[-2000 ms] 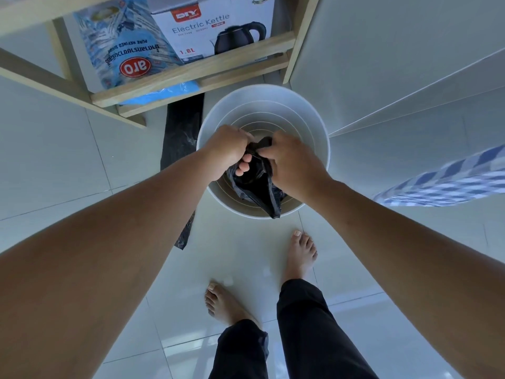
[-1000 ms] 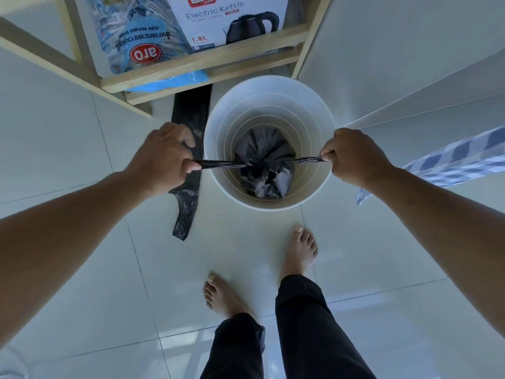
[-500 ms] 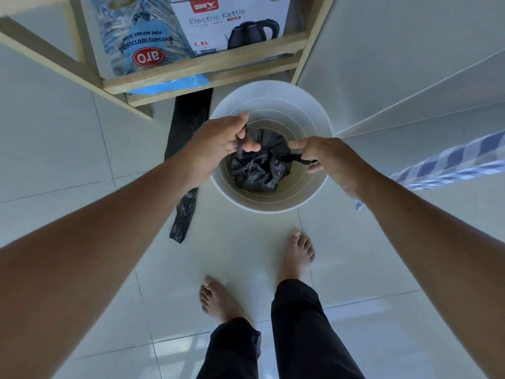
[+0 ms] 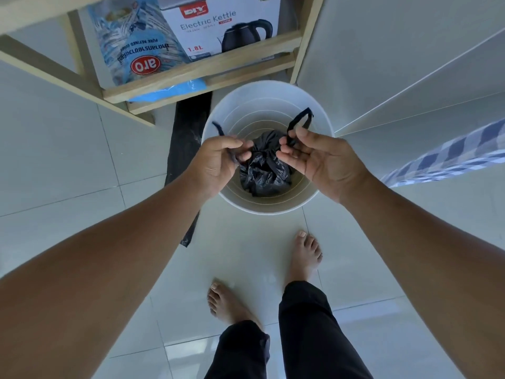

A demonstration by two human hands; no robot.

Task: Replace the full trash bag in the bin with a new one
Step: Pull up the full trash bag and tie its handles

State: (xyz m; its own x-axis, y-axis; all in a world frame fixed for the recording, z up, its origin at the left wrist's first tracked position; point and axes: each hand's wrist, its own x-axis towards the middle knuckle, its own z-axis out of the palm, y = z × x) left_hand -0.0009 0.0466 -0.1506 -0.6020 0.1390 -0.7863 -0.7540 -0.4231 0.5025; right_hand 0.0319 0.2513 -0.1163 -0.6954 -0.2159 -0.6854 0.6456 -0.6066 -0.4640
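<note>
A round white bin (image 4: 317, 110) stands on the tiled floor below me. Inside it sits a full black trash bag (image 4: 263, 170), gathered and knotted at its top. My left hand (image 4: 218, 160) pinches the bag's left handle strip, whose end sticks up past my fingers. Over the bin's right side, my right hand (image 4: 319, 160) pinches the right handle strip, which loops upward. A flat, folded black bag (image 4: 188, 138) lies on the floor just left of the bin.
A wooden shelf (image 4: 202, 69) behind the bin holds an electric kettle box (image 4: 218, 26) and a blue sugar sack (image 4: 134, 45). A white wall panel runs at the right, with a blue checked cloth (image 4: 451, 157). My bare feet stand just before the bin.
I pulled the two handle strips wide apart over the bin, then brought both hands back together. Both hands now hold the strip ends upright just above the knot.
</note>
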